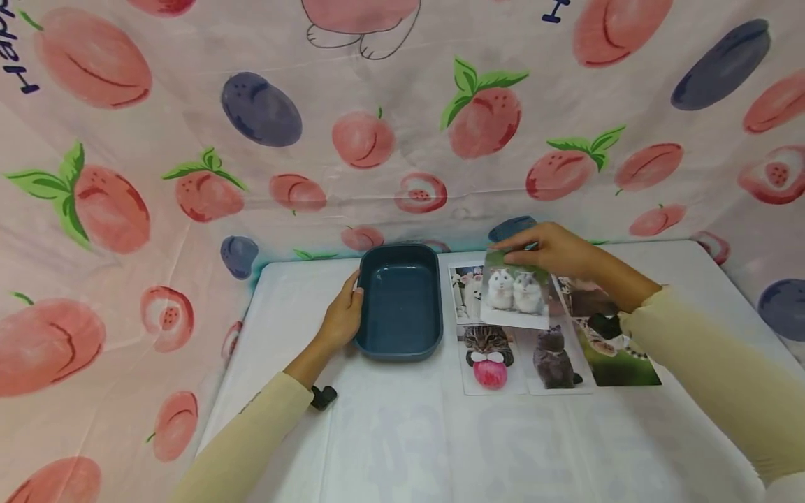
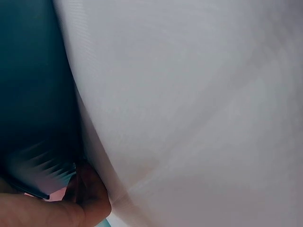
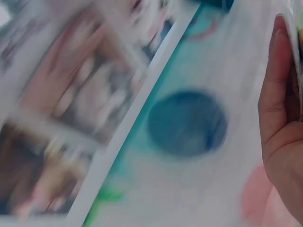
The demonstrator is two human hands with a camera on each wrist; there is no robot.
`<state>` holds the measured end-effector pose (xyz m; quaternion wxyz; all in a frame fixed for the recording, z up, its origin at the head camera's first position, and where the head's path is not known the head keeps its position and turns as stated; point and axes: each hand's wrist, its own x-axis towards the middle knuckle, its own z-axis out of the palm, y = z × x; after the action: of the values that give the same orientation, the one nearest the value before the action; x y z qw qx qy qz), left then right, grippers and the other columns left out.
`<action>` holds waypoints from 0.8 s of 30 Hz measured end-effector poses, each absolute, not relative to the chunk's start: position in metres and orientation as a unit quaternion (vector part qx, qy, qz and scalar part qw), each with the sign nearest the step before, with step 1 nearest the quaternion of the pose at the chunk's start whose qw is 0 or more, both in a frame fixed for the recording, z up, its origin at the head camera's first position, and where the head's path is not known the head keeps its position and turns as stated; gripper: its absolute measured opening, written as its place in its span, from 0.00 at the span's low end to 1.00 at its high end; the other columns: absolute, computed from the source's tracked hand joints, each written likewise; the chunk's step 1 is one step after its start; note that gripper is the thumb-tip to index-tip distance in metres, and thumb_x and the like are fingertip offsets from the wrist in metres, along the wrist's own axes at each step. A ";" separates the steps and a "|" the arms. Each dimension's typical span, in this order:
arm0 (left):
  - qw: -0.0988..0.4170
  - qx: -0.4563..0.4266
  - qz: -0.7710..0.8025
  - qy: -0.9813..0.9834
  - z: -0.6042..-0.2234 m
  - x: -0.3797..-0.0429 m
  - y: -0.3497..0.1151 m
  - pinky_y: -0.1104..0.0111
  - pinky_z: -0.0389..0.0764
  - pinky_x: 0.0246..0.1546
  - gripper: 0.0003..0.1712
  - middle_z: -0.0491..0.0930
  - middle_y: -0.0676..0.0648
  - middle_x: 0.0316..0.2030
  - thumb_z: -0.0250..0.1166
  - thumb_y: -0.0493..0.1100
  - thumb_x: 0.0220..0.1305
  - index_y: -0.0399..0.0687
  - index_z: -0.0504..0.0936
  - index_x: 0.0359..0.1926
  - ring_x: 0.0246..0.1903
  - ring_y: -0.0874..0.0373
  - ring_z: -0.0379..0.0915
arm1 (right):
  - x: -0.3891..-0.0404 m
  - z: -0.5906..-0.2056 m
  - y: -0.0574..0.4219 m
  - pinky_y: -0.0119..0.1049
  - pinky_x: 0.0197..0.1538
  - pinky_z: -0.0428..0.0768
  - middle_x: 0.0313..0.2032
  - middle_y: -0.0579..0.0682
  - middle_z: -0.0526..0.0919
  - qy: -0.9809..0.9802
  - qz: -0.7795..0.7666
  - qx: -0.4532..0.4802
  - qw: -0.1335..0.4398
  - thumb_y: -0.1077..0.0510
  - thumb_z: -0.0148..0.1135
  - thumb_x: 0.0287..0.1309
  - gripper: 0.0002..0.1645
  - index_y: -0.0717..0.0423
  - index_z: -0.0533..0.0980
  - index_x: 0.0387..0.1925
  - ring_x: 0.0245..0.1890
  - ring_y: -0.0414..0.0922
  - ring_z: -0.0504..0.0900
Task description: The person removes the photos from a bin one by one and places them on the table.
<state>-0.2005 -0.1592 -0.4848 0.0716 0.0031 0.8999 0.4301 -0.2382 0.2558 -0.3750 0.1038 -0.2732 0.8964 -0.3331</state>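
Observation:
In the head view, a dark blue rectangular tray (image 1: pixel 399 300) stands on the white table. My left hand (image 1: pixel 342 314) grips its left side; the left wrist view shows thumb and finger pinching the edge of the tray (image 2: pixel 33 85). A photo card of two small white-and-grey furry animals (image 1: pixel 516 297) is pinched at its top edge by my right hand (image 1: pixel 556 251). That card is lifted over the photo cards laid out on the table and partly covers them. Below it lie a tabby cat photo (image 1: pixel 487 353) and a grey cat photo (image 1: pixel 553 360).
Further right, under my right forearm, is a photo with a green background (image 1: pixel 622 367). Another photo (image 1: pixel 464 293) peeks out left of the lifted card. A fruit-printed cloth (image 1: pixel 365 91) hangs behind the white table (image 1: pixel 390 433) and along its sides.

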 end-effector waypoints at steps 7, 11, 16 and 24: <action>0.072 0.002 0.426 0.902 -0.482 -0.201 -0.160 0.44 0.56 0.77 0.31 0.59 0.41 0.78 0.39 0.52 0.84 0.59 0.50 0.82 0.77 0.41 0.54 | -0.216 -0.374 0.337 0.38 0.45 0.82 0.59 0.58 0.84 0.928 -0.302 -0.178 0.129 0.50 0.67 0.67 0.21 0.47 0.83 0.59 0.56 0.54 0.83; 0.075 0.002 0.426 0.901 -0.482 -0.202 -0.160 0.44 0.56 0.77 0.31 0.59 0.41 0.78 0.39 0.53 0.84 0.61 0.49 0.82 0.77 0.41 0.54 | -0.209 -0.385 0.384 0.47 0.52 0.84 0.63 0.62 0.80 0.940 -0.268 -0.146 0.150 0.46 0.67 0.67 0.24 0.49 0.82 0.61 0.65 0.64 0.76; 0.078 0.004 0.429 0.900 -0.483 -0.202 -0.159 0.44 0.55 0.77 0.31 0.58 0.42 0.78 0.39 0.53 0.84 0.61 0.49 0.82 0.78 0.41 0.53 | -0.204 -0.403 0.437 0.43 0.49 0.85 0.61 0.65 0.81 0.946 -0.257 -0.112 0.160 0.46 0.67 0.66 0.25 0.54 0.82 0.60 0.55 0.37 0.82; 0.079 -0.001 0.426 0.901 -0.484 -0.202 -0.158 0.44 0.55 0.77 0.31 0.58 0.43 0.78 0.39 0.52 0.84 0.61 0.49 0.82 0.78 0.42 0.53 | -0.198 -0.425 0.491 0.37 0.48 0.85 0.56 0.63 0.85 0.948 -0.234 -0.090 0.194 0.48 0.69 0.65 0.26 0.62 0.83 0.56 0.43 0.14 0.71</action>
<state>-0.2016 -0.1582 -0.4839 0.0787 -0.0007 0.9013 0.4260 -0.1984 0.4907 -0.4248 0.1938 -0.0902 0.9485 -0.2338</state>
